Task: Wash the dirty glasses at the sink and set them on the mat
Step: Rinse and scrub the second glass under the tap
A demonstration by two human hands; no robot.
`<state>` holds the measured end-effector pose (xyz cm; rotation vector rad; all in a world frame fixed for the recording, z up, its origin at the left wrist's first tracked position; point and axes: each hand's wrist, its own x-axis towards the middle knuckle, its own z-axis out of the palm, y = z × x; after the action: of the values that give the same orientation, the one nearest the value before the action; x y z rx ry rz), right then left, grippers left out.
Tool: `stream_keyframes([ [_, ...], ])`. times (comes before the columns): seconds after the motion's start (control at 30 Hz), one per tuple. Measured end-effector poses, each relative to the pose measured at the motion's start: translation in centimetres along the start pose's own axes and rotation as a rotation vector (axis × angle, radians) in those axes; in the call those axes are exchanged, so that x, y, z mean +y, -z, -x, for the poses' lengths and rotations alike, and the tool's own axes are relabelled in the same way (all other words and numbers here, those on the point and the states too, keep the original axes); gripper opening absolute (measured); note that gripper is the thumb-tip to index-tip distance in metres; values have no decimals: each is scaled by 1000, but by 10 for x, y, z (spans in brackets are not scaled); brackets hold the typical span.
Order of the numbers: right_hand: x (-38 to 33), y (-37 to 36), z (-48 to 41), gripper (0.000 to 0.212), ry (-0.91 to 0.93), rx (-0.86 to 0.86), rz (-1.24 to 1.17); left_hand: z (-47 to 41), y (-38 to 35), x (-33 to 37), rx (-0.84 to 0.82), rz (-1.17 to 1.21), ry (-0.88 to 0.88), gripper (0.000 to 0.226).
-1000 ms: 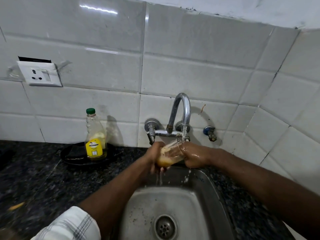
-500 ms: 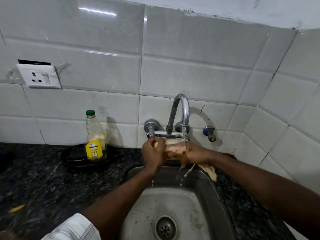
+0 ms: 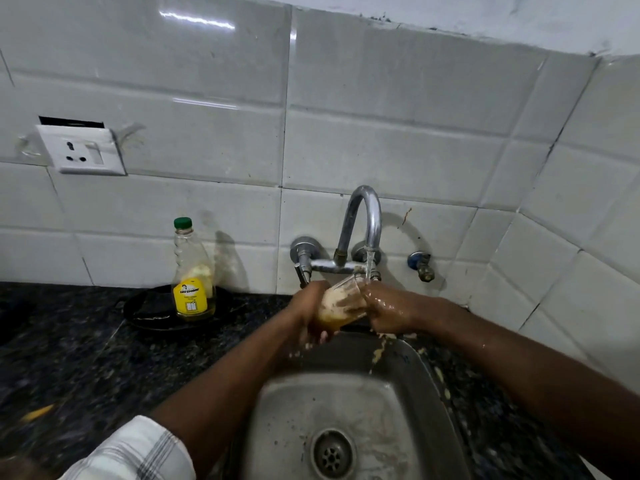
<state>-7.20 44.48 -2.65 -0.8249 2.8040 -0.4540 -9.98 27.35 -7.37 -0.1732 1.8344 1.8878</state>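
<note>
Dim; tile (image 3: 194,22) glare; edges warped, blurred.

Yellow label (image 3: 193,299) on the green-capped bottle (image 3: 192,258) — seemingly "SAVEMORE" — smaller print beneath illegible

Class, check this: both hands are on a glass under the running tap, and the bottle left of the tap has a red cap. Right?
Not quite. The cap of the bottle is green, not red; the head view shows it. The rest stands.
</note>
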Motion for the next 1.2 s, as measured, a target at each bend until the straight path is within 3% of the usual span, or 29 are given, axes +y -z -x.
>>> stream_keyframes([
  [0.07, 3, -3, -1, 36, -21, 6, -93, -2, 4, 3, -23, -12, -46, 41],
  [0.17, 3, -9, -5, 42, -167, 34, -373, -10, -4, -5, 260, -52, -494, 29],
  [0.2, 2, -10, -4, 39, -152, 32, -369, -13, -5, -6, 309, -92, -507, 31],
  [0.23, -1, -10, -3, 35, -135, 38, -373, -11, -5, -4, 290, -110, -400, 35],
  [0.3, -2, -12, -1, 35, -70, 42, -222, -2, 1, 4, 67, -122, -2, 45],
  [0.33, -1, -12, 0, 35, -75, 29, -183, 0, 3, 6, -44, -96, 124, 47],
  [0.37, -1, -12, 1, 33, -81, 40, -208, 2, 4, 7, -74, -44, 141, 45],
  [0.43, 1, -12, 0, 31, -95, 87, -324, -3, 0, 4, 58, 61, -79, 33],
  [0.5, -2, -12, -1, 40, -140, 122, -506, -3, -7, -4, 260, -2, -432, 22],
  [0.53, 0, -15, -4, 43, -130, 114, -554, -5, -9, -9, 321, -31, -526, 21],
  [0.6, -3, -16, -3, 48, -81, 82, -470, -8, -5, -8, 314, -15, -395, 29],
  [0.7, -3, -16, -4, 33, -89, 21, -243, 4, 2, 1, -41, -14, 115, 46],
  [0.77, -4, -13, -4, 25, -148, 12, -294, 5, 2, -1, -44, 38, 62, 41],
  [0.87, -8, -10, -1, 22, -93, 27, -334, -3, -3, -16, 205, 20, -384, 23],
  [0.9, -10, -10, 0, 26, -82, 12, -356, -6, -5, -19, 251, 28, -410, 23],
  [0.97, -13, -9, -1, 39, -72, 9, -286, -9, -5, -16, 205, 110, -189, 32],
  [1.03, -8, -8, -3, 33, -43, 12, -217, -7, -4, -12, 20, 145, 76, 44],
  [1.07, -7, -6, -3, 27, -64, 23, -243, -7, -4, -11, -29, 159, 102, 46],
  [1.1, -8, -4, -4, 23, -89, 34, -296, -8, -5, -13, -15, 179, 52, 45],
  [1.2, -6, -3, -4, 20, -134, 74, -505, -11, -7, -22, 271, 94, -460, 20],
])
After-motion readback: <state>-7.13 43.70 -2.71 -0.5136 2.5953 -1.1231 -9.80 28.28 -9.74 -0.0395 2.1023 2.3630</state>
